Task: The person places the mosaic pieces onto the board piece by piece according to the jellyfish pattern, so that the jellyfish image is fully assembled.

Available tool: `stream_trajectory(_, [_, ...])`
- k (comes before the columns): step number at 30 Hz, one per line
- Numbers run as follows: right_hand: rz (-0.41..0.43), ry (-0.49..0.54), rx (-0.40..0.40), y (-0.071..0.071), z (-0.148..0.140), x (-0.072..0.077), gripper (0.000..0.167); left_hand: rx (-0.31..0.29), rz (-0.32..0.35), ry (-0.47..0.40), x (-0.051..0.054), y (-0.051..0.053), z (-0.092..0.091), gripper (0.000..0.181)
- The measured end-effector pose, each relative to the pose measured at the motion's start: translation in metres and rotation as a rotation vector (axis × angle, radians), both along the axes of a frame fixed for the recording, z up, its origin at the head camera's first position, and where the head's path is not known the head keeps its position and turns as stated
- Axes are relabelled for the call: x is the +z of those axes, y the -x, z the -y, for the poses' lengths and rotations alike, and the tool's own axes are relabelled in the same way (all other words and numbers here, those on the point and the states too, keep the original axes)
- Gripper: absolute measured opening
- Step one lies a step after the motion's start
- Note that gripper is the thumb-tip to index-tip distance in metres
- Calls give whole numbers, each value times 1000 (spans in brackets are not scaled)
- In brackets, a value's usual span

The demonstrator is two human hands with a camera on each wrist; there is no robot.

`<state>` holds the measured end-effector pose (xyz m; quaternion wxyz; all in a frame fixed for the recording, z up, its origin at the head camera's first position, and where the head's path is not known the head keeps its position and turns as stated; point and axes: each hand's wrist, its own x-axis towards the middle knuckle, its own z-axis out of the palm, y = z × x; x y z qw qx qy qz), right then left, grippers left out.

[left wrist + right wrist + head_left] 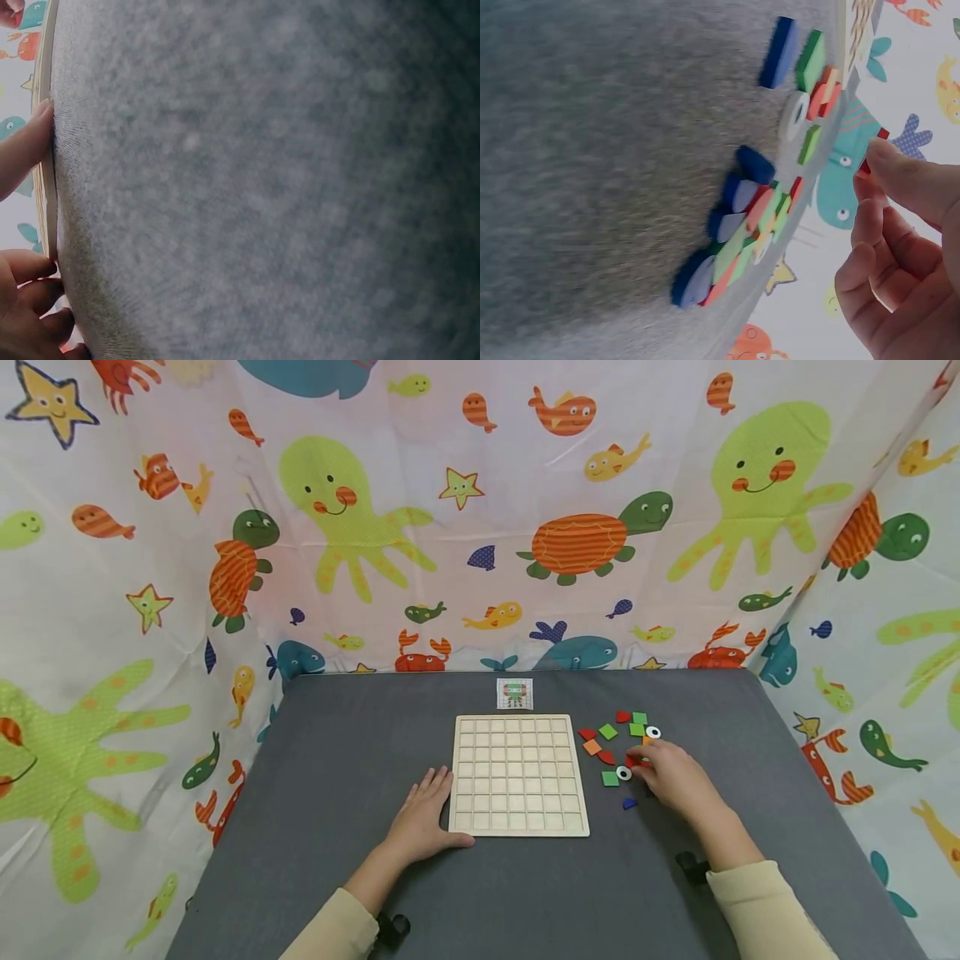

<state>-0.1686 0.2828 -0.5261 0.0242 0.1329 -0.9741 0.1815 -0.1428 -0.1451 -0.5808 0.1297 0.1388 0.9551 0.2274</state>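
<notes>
"Since you're standing closer, tell me what the right hand (pixel 678 777) has in its fingers."

"A red piece (pixel 883 134), pinched between thumb and finger, and seemingly off the tabletop (pixel 337 760). I can't make out its shape; too much is covered."

"And the left hand (pixel 422 822)?"

"Nothing pinched there. Its fingers lie along the left side of the board (pixel 517 777), thumb apart from them, touching the near edge close to the corner. To me that looks like steadying."

"What's around the right one?"

"Loose bits, just right of the board: green squares (pixel 611 779), an orange square (pixel 592 747), two white discs (pixel 653 732) with dark centres, other red ones (pixel 607 758), and blue bits (pixel 735 191), clearest from the wrist side."

"So which step is this?"

"Picking out a piece, I'd say, and early on. I see nothing set in the board's cells, and a small card (pixel 515 693) with a picture lies just beyond its far edge, perhaps the pattern to copy."

"And the next move?"

"I'd think it calls for a firm pinch, a lift over the neighbours without nudging them, a glance at the card, then lining the piece up with one cell while the left hand steadies the board."
</notes>
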Motion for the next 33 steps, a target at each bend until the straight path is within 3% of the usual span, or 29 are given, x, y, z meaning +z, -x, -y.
stream_trajectory(14, [15, 31, 41, 21, 24, 13, 28, -32, 17, -59, 3, 1, 5, 119])
stream_trajectory(24, [43, 52, 39, 34, 43, 15, 30, -28, 18, -57, 6, 1, 5, 117])
stream_trajectory(33, [10, 33, 65, 44, 54, 12, 27, -23, 25, -55, 5, 0, 4, 118])
